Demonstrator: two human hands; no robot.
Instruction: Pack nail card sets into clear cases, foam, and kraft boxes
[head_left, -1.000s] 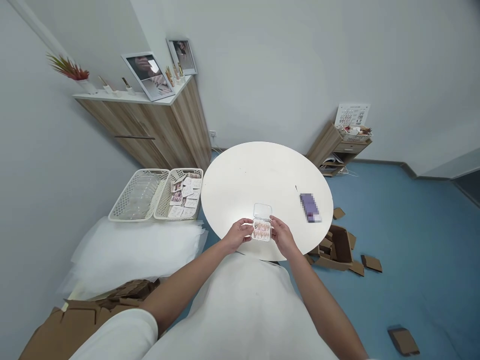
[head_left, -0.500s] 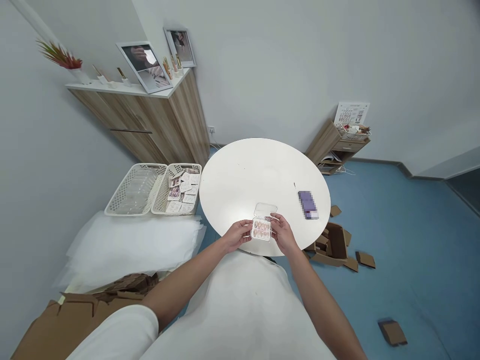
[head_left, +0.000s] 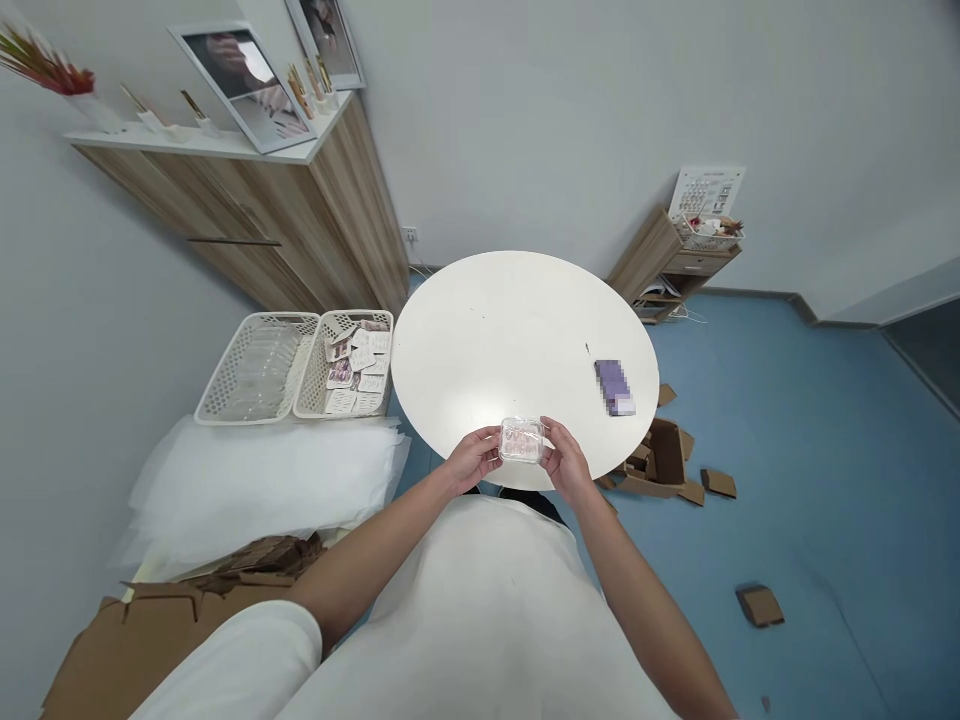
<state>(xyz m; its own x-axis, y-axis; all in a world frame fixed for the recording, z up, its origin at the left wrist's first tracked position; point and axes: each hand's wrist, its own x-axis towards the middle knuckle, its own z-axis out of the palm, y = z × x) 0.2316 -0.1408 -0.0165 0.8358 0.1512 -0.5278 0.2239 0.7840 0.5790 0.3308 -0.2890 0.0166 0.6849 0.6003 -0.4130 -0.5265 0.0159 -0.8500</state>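
Observation:
A small clear plastic case (head_left: 522,440), its lid down, is held between both hands above the near edge of the round white table (head_left: 510,330). Pinkish press-on nails show dimly through the lid. My left hand (head_left: 473,460) grips the case's left side between thumb and fingers. On the opposite side, my right hand (head_left: 565,460) has its fingers closed around the right edge. A purple, pixelated item (head_left: 613,385) lies on the table's right part.
Left of the table are a white basket of printed cards (head_left: 358,400) and another basket of clear plastic pieces (head_left: 259,370). White sheets (head_left: 270,470) lie before them. Right of the table, a cardboard box (head_left: 660,460) and scraps sit on the blue floor.
The case's lid was raised behind the nails and is now folded down over them. Both hands keep hold of the case. The whole view has shifted slightly.

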